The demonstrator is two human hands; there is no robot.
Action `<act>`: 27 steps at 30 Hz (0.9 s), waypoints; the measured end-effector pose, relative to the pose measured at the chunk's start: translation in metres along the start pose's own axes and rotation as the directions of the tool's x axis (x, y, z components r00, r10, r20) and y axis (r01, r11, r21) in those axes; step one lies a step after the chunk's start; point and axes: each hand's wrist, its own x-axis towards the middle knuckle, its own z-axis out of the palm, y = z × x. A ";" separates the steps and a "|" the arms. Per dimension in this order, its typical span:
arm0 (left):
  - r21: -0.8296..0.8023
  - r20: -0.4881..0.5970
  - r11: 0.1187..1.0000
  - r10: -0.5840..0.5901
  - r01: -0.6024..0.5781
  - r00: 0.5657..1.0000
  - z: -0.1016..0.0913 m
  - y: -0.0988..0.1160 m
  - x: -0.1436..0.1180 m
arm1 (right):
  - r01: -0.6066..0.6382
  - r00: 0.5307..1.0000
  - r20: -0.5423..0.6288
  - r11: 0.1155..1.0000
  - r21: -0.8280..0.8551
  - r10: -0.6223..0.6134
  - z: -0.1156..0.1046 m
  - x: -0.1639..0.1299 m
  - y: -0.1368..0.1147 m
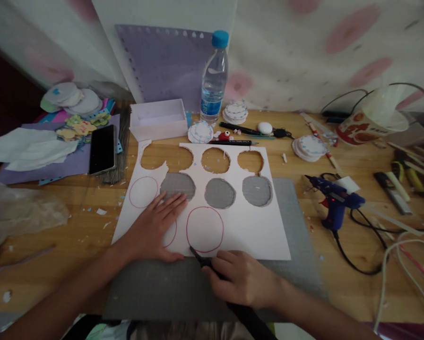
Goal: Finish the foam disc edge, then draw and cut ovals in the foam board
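Head view: the left hand (155, 226) lies flat and open on the white sheet (233, 226), pressing it onto the gray mat (297, 264) on the surface. The right hand (240, 278) is closed around a black knife (197, 257), its tip at a red circle (204, 229). That sheet looks light, thin and bendy, so pressing down near the cut seems best.

A white foam sheet (233, 226) lies flat on a grey cutting mat (297, 264), several round holes already cut through it, with red-drawn circles left. The flat left palm pins it beside one circle. A black craft knife (199, 258), gripped rightward, touches another circle's lower-left edge.
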 end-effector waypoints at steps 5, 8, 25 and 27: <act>-0.008 0.009 1.000 -0.010 0.010 1.000 0.000 0.001 0.000 | 0.037 0.999 -0.013 0.999 -0.008 -0.037 -0.003 -0.001 0.007; -0.006 0.024 1.000 -0.013 0.013 1.000 0.000 0.001 -0.001 | 0.103 0.995 -0.013 0.995 -0.005 -0.103 -0.005 0.001 0.015; 0.023 0.041 1.000 -0.002 0.001 0.999 -0.001 0.000 0.000 | 0.121 0.991 0.040 0.987 0.106 -0.126 -0.009 -0.006 0.028; 0.031 0.042 1.000 0.002 -0.004 0.999 -0.001 0.000 0.000 | 0.131 0.989 0.052 0.985 0.115 -0.138 -0.010 -0.006 0.031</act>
